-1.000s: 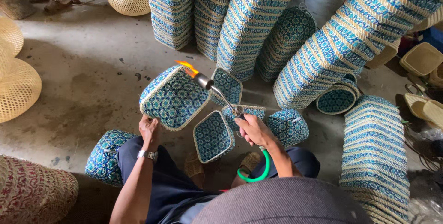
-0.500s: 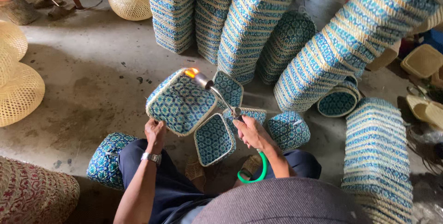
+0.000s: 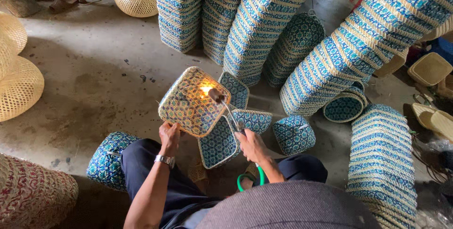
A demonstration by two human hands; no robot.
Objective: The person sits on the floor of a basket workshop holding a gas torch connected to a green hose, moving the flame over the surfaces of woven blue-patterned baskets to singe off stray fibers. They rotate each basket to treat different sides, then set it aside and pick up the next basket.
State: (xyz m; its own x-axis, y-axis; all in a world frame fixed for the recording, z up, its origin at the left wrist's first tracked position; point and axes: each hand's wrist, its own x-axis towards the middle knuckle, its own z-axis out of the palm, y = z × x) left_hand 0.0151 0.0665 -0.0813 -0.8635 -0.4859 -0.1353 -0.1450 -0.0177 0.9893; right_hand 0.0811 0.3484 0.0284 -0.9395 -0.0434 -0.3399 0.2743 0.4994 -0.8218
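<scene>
Two hands work mid-frame: your left hand pinches the lower edge of a square blue-patterned woven basket, tilted above its fingers, while your right hand, fingers wrapped tight, grips a slim metal gas torch, flame on the basket's upper right.

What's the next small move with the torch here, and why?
Probably sweep the torch sideways: its flame sits on one spot inside the basket that the left hand tilts toward it, with the right hand on the torch handle.
</scene>
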